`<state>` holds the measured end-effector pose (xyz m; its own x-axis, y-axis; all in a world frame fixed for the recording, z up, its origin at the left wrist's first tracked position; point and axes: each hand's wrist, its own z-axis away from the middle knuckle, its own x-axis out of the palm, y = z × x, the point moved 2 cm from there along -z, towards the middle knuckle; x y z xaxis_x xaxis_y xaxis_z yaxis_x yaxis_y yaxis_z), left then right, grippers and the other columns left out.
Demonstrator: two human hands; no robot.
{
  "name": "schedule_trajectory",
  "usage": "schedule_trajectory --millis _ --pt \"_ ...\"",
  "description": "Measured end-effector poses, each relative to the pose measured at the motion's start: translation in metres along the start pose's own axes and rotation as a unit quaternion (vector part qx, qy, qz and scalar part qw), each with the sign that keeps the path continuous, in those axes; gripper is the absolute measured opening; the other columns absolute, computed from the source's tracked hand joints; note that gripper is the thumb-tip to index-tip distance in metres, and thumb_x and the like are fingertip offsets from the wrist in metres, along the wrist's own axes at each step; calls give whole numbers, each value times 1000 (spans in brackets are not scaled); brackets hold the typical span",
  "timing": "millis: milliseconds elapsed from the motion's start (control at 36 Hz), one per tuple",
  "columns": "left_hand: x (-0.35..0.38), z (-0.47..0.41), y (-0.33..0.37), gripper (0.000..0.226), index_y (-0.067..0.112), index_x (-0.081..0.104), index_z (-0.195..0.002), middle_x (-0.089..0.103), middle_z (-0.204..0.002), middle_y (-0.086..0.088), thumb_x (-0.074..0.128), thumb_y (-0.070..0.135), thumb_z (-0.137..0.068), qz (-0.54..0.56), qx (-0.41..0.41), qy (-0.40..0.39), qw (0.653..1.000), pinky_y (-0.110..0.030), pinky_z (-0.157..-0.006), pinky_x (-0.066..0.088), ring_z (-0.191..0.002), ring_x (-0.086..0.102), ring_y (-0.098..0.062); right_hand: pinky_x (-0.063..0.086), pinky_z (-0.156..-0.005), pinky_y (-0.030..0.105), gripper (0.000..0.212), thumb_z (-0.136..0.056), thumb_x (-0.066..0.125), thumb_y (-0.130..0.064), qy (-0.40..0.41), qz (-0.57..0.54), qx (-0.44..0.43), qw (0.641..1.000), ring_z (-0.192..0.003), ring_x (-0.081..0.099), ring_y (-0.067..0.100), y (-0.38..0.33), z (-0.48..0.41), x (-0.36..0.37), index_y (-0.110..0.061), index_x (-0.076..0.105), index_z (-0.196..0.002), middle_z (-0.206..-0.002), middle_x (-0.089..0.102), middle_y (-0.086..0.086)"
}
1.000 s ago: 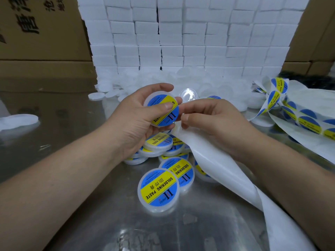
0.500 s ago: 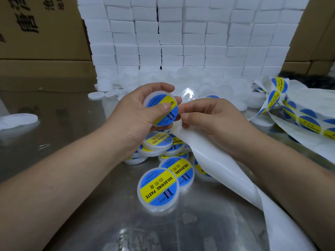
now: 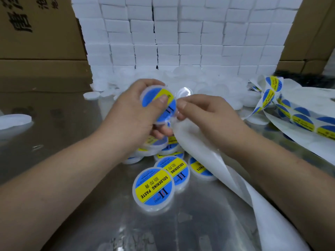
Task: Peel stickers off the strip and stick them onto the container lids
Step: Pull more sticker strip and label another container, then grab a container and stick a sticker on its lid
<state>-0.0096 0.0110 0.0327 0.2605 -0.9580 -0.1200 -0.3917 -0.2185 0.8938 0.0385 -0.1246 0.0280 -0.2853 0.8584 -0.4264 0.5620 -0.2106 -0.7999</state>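
Blue and yellow show on the stickered lid [image 3: 169,110] that the left hand [image 3: 134,115] holds up. Its grip is clamped round the rim, with the thumb pressed flat on the label. Just right of that grip, the right hand [image 3: 210,116] has its thumb and forefinger together, pinching the top end of the white strip [image 3: 197,153]. Motion blur hides the exact contact. From the right grip, the bare strip trails down under the wrist toward the near edge.

Directly below the left grip, a heap of labelled lids [image 3: 179,171] lies on the shiny metal surface [image 3: 90,205]. The nearest one [image 3: 153,189] lies face up and reads SOLDERING PASTE. Beyond both grips, plain white lids [image 3: 217,86] are piled against a wall of stacked white boxes [image 3: 181,33]. Well to the right of the right grip, a loose length of sticker strip [image 3: 301,122] carries unpeeled stickers. Cardboard cartons [image 3: 36,33] stand far to the left.
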Motion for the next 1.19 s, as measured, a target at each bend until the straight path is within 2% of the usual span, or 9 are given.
schedule_trajectory --millis 111,389,528,611,694,833,944,1139,1194 --pt "6 3 -4 10 31 52 -92 59 -45 4 47 22 -93 -47 -1 -30 998 -16 -34 41 -33 52 -11 49 -71 33 13 -83 66 -27 -10 23 -39 999 -71 62 15 1 2 2 -20 64 -72 -74 69 2" --pt "4 5 -5 15 38 57 -85 57 -58 9 47 29 -92 -113 38 6 993 -13 -36 38 -34 47 -6 38 -60 36 28 -75 53 -39 -9 20 -60 998 -61 45 13 2 1 4 -17 54 -58 -61 52 6" --pt "-9 -2 -5 35 23 62 -78 56 -62 1 35 35 -97 -217 67 68 971 -18 -51 39 -53 48 -7 41 -65 24 39 -95 48 -26 30 33 -41 998 -62 51 3 8 -1 -1 -25 58 -57 -57 59 -12" --pt "-19 -10 -9 37 9 62 -82 56 -73 -18 36 32 -96 -279 32 94 955 -31 -60 37 -64 43 -19 36 -53 11 36 -93 49 -25 90 -12 -22 996 -55 49 -5 9 -4 -8 -28 62 -60 -56 60 -18" --pt "-22 -16 -18 32 2 58 -80 56 -79 -18 38 24 -92 -342 -30 64 937 -34 -62 37 -72 47 -27 35 -52 5 29 -86 55 -17 90 8 -26 996 -59 52 -10 9 -6 -8 -34 61 -64 -60 62 -24" --pt "-25 -21 -29 28 16 65 -98 64 -105 -6 40 26 -91 -413 -68 41 907 -34 -75 41 -98 55 -27 35 -58 4 44 -78 47 2 53 14 -47 997 -64 53 -11 12 -5 -4 -41 58 -75 -70 62 -24" --pt "-28 -23 -36 29 31 56 -118 56 -120 4 49 34 -90 -466 -59 53 881 -27 -76 36 -98 56 -23 37 -75 4 55 -72 43 8 40 38 -92 994 -83 53 -10 9 -4 -4 -44 54 -84 -80 60 -23" --pt "-20 -15 -17 21 31 61 -87 65 -81 8 41 33 -92 -329 49 81 939 -27 -59 36 -70 50 -3 42 -89 17 45 -69 44 -3 33 -5 -143 989 -95 58 -2 3 -1 0 -42 53 -91 -88 63 -19" --pt "-14 -10 -14 22 36 60 -95 66 -79 13 37 33 -95 -276 44 27 960 -11 -64 40 -72 52 9 44 -90 21 45 -70 46 -2 24 -21 -157 987 -96 59 1 2 0 1 -41 54 -92 -89 63 -18"
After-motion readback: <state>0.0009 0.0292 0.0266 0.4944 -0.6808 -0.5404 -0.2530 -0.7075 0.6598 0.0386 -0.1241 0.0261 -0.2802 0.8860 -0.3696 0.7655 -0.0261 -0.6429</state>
